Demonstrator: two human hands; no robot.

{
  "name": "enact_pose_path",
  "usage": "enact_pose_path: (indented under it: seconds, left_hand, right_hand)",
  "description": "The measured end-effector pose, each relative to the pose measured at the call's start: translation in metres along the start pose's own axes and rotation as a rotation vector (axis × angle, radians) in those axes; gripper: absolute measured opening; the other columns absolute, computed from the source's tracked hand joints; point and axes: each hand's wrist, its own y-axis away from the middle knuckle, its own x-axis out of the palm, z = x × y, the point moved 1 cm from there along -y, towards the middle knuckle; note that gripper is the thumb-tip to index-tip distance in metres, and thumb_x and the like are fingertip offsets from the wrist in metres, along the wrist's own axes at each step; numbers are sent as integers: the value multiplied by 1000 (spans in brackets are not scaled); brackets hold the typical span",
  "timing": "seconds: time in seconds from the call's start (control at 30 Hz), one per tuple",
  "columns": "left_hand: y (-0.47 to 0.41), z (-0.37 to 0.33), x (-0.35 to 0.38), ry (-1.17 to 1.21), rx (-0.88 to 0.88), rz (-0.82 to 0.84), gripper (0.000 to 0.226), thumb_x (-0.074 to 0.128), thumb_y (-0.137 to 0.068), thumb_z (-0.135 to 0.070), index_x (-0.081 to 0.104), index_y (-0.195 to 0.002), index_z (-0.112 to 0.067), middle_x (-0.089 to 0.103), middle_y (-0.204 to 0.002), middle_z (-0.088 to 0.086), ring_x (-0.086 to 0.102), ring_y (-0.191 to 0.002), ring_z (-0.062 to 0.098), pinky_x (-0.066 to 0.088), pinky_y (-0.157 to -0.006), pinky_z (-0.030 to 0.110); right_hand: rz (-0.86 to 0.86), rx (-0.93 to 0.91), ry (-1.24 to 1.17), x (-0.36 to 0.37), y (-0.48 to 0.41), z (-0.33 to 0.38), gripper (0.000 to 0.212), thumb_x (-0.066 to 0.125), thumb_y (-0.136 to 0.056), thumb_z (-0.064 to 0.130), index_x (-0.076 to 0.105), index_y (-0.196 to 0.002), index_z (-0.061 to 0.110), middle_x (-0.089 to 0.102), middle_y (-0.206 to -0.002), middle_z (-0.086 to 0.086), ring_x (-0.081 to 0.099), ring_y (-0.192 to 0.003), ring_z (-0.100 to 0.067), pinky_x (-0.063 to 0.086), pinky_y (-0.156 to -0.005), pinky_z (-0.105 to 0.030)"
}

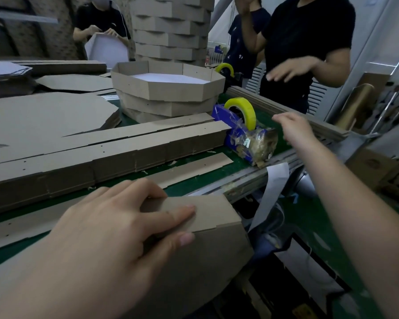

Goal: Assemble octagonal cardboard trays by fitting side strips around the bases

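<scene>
Two hands in view, one per entry.

Left hand [115, 226], lower centre of the frame: lies over a folded side strip [207, 215]. The forefinger is stretched flat along the upper panel, the thumb is pressed on the panel below the crease, and the other fingers are curled over the far edge.

Right hand [293, 130], right of centre: blurred, fingers loosely extended and slightly apart, holding nothing. It is just beside a blue tape dispenser [237, 137] carrying a yellow tape roll [243, 109].

Green table [309, 217]: one loose strip [194, 166] lies flat in front of the dispenser.

Bundled strips [101, 153], centre left: long stacks running across the frame.

Flat octagonal bases [44, 116], left: stacked sheets.

Finished trays [168, 93], upper centre: three nested, the top one showing a white base [164, 77].

Tall tray pile [171, 31], top centre, behind the table.

Second tape roll [225, 67], behind the nested trays.

Persons: two in dark shirts, upper right; one, upper left, handling a white octagonal piece [106, 49].
</scene>
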Motion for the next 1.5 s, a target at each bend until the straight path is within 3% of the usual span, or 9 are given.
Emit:
enact_pose_path:
  seconds: [0.2,0.4,0.53,0.67,0.87,1.07,1.23,1.37,1.5]
  left_hand:
    - [0,-1,2,8,-4,-11,38,37,-86,-62,67,-108,-51,61,-95,-11,63,-77,20,48,-54,36]
    - [1,-2,3,39,-7,-18,38,38,-86,-63,67,-109,-51,60,-95,-10,63,-77,23,50,-56,39]
    - [-1,-4,3,69,-14,-5,38,42,-84,-61,70,-105,-47,62,-93,-9,63,-75,23,49,-56,31]
    - [-2,-9,4,177,-25,-35,41,45,-80,-55,75,-94,-32,66,-90,-10,56,-80,8,27,-73,8]
    - [-4,-13,3,227,-33,-73,43,43,-80,-55,76,-93,-31,66,-88,-9,55,-78,4,26,-72,8]
    - [-4,-8,7,141,-25,-78,47,41,-80,-58,76,-95,-29,68,-90,-3,66,-76,21,40,-65,26]
    - [-6,-9,9,106,13,-104,64,21,-93,-64,75,-95,-31,67,-91,-5,65,-76,18,41,-65,27]
    - [-5,-5,7,62,27,-65,43,40,-84,-61,73,-101,-39,65,-91,-6,66,-74,22,49,-60,32]
    - [-6,-1,6,29,41,-35,39,43,-83,-60,70,-106,-45,63,-92,-10,64,-75,21,50,-56,35]
  right_hand:
    - [238,238,-99,2,-22,0,24,69,-83,36,77,-68,19,59,-77,4,33,-53,-8,29,-47,-22]
    - [303,307,-525,-9,-23,-8,11,68,-84,22,74,-77,16,53,-80,6,36,-56,-3,39,-60,-23]
    - [238,269,-694,-2,-14,-15,16,61,-86,11,68,-72,11,44,-59,8,34,-48,-3,36,-64,-24]
    - [145,216,-858,5,-8,-20,18,51,-83,4,57,-67,6,48,-50,7,34,-44,-3,31,-59,-23]
    - [50,176,-1029,12,2,-28,44,44,-79,-5,50,-40,16,45,-48,3,36,-49,-8,32,-64,-27]
    - [-104,179,-1153,16,8,-44,35,37,-76,-12,33,-50,10,33,-47,0,36,-47,-10,45,-65,-29]
    - [-60,145,-814,16,22,-63,38,48,-83,-6,63,-51,8,40,-50,-3,38,-47,-10,42,-61,-26]
    - [-63,95,-396,10,26,-64,11,65,-85,7,75,-83,5,58,-63,4,44,-61,-13,39,-61,-26]
    - [-152,-32,-36,4,23,-51,15,70,-84,18,72,-70,19,58,-83,11,53,-84,-7,42,-77,-26]
